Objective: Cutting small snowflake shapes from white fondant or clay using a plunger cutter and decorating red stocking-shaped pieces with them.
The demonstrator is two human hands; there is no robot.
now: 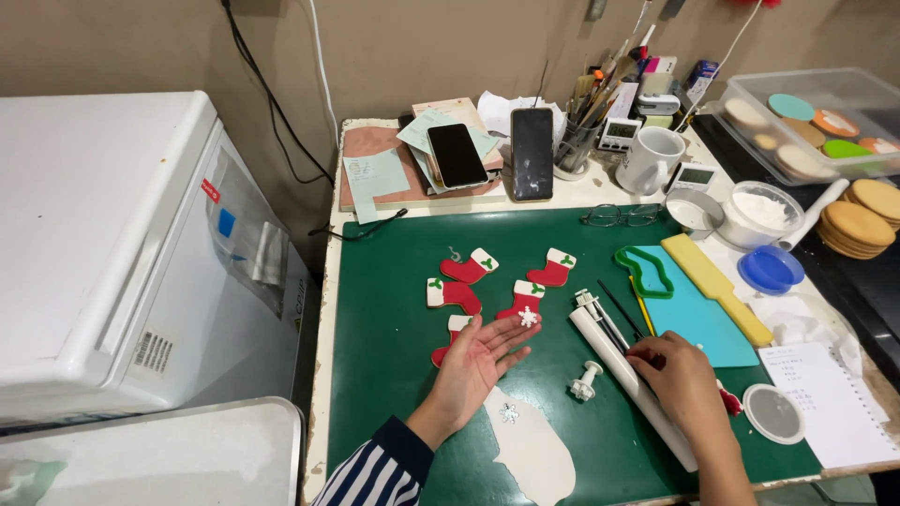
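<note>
Near edge: rolled white fondant sheet (532, 448) on green mat (394, 375). Left hand (475, 361) open, palm up, fingertips beside snowflake-topped red stocking (522, 304). Right hand (677, 375) closed around white rolling pin (630, 379). Farther back: more stockings (469, 269), glasses (623, 216), phones (532, 153).

White mug (650, 157), 2 phones (dark screens) (532, 153), glasses (621, 215), blue lid (770, 270)

Your table (328, 309) carries a green cutting mat (394, 375) (red stocking cut-outs (487, 286), white rolling pin (628, 379), white fondant sheet (534, 445) directly on it).
</note>
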